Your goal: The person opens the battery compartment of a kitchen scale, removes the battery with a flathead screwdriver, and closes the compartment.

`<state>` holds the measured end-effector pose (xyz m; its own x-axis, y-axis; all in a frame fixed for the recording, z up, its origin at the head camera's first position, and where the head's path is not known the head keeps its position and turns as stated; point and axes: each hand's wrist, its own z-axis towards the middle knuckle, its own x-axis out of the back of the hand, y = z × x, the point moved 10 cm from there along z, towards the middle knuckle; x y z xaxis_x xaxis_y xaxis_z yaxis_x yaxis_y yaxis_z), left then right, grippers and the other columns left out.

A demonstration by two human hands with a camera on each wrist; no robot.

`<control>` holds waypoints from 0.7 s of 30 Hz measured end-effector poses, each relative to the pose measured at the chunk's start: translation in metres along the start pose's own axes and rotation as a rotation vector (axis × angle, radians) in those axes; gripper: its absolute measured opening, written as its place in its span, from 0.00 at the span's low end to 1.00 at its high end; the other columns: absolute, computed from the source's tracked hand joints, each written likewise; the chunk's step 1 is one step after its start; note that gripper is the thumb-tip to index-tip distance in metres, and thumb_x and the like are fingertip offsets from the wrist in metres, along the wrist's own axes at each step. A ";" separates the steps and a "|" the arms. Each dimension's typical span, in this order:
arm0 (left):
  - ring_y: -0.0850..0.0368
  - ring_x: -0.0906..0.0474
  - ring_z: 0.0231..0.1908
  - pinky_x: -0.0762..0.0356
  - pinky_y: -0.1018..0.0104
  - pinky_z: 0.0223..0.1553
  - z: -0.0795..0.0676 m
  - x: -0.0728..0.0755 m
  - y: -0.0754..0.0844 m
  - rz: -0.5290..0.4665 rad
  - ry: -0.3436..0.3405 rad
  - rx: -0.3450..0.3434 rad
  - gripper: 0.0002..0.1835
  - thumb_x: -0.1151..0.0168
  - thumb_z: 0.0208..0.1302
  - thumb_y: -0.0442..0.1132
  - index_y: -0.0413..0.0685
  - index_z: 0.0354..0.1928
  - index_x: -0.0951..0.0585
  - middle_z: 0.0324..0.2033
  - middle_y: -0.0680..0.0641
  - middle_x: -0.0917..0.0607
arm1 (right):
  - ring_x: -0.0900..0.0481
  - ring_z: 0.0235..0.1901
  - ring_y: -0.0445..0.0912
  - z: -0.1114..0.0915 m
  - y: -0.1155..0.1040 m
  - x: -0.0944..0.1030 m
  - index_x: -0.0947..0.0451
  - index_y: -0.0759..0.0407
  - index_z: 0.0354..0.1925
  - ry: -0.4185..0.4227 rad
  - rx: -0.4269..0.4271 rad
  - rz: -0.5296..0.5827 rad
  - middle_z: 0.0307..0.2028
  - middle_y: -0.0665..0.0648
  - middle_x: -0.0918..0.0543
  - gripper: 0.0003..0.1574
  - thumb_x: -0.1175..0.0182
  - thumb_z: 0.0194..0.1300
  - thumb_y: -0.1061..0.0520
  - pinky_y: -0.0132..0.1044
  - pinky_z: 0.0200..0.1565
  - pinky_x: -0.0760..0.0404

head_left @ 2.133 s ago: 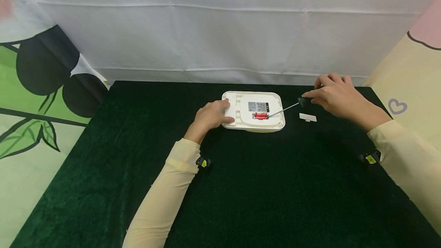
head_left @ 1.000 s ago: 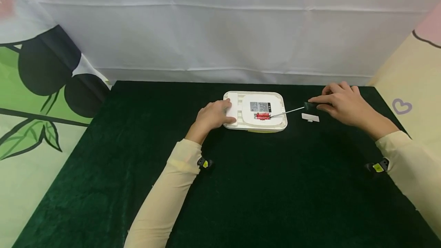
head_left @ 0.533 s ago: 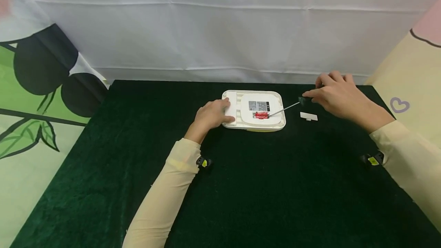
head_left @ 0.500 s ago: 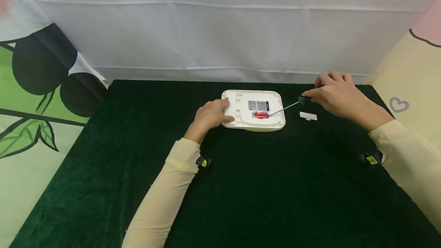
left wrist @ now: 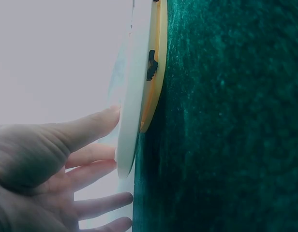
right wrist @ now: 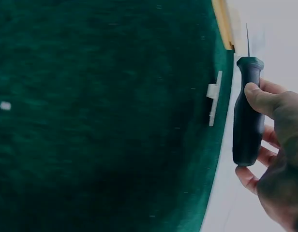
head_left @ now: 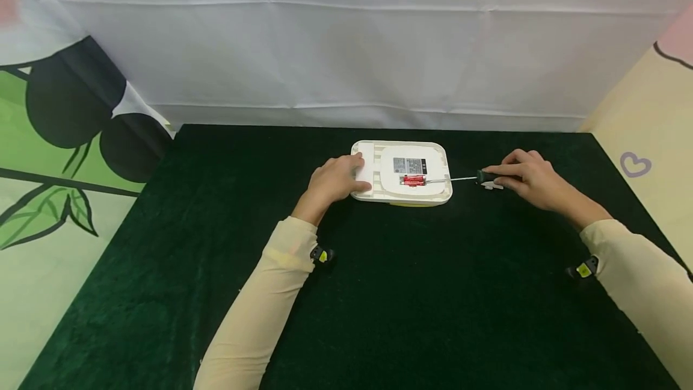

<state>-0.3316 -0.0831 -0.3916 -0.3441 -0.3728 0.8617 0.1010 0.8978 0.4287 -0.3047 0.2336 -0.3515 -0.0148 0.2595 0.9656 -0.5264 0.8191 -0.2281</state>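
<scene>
A white flat device point(head_left: 385, 164) with a yellow part beneath lies label side up near the back of the table. Red batteries point(head_left: 414, 180) sit in its small compartment. My left hand point(head_left: 334, 180) rests on the device's left end, thumb and fingers spread and fairly straight; the left wrist view shows their tips touching the white edge point(left wrist: 132, 106). With my right hand point(head_left: 533, 182) I hold a screwdriver point(right wrist: 248, 116) by its dark handle, thumb on one side, fingertips behind. Its thin shaft lies nearly level across the device, its tip at the batteries' right end.
A small white cover point(right wrist: 215, 96) with a tab lies on the dark green cloth point(head_left: 411, 294), right of the device and partly behind the screwdriver handle in the head view. A white curtain point(head_left: 325, 65) hangs behind the table.
My right hand has moved lower and slightly right, and the screwdriver has gone from sloping up to nearly level. Its tip stays by the batteries. The left hand and device keep their place.
</scene>
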 end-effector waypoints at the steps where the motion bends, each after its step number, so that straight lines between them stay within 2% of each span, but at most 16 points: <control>1: 0.51 0.37 0.69 0.38 0.46 0.67 0.000 0.000 0.000 -0.002 0.001 0.002 0.37 0.36 0.64 0.56 0.59 0.73 0.35 0.75 0.54 0.39 | 0.35 0.39 0.52 0.000 0.000 -0.003 0.17 0.57 0.54 -0.004 -0.002 0.018 0.44 0.63 0.24 0.20 0.35 0.63 0.63 0.45 0.39 0.41; 4: 0.51 0.37 0.69 0.38 0.46 0.67 0.000 -0.001 -0.001 -0.004 0.001 -0.001 0.37 0.36 0.64 0.56 0.59 0.73 0.35 0.75 0.54 0.39 | 0.35 0.39 0.52 0.000 -0.003 -0.008 0.18 0.57 0.55 -0.011 -0.004 0.032 0.44 0.63 0.24 0.20 0.36 0.63 0.63 0.44 0.40 0.40; 7: 0.51 0.38 0.69 0.38 0.47 0.66 0.001 -0.002 -0.002 -0.005 -0.001 -0.001 0.37 0.36 0.63 0.57 0.59 0.73 0.35 0.75 0.54 0.39 | 0.35 0.40 0.53 0.002 -0.008 -0.002 0.17 0.56 0.54 -0.001 -0.008 0.007 0.45 0.62 0.24 0.20 0.35 0.63 0.62 0.45 0.39 0.41; 14: 0.51 0.37 0.68 0.37 0.46 0.66 0.000 0.002 -0.001 0.002 -0.002 0.000 0.38 0.36 0.63 0.57 0.60 0.73 0.35 0.75 0.54 0.39 | 0.36 0.43 0.56 0.001 -0.022 0.031 0.16 0.50 0.53 0.024 -0.026 -0.139 0.44 0.61 0.25 0.18 0.35 0.64 0.60 0.50 0.39 0.43; 21: 0.51 0.35 0.65 0.37 0.46 0.65 -0.003 0.003 -0.001 0.001 0.003 0.003 0.38 0.36 0.63 0.57 0.60 0.73 0.36 0.75 0.53 0.39 | 0.35 0.43 0.59 0.007 -0.057 0.059 0.16 0.48 0.53 0.054 0.041 -0.326 0.43 0.61 0.27 0.19 0.36 0.63 0.59 0.53 0.38 0.42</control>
<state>-0.3298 -0.0859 -0.3880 -0.3414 -0.3723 0.8630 0.0982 0.8990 0.4267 -0.2815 0.1987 -0.2812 0.2051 0.0147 0.9786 -0.5298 0.8424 0.0984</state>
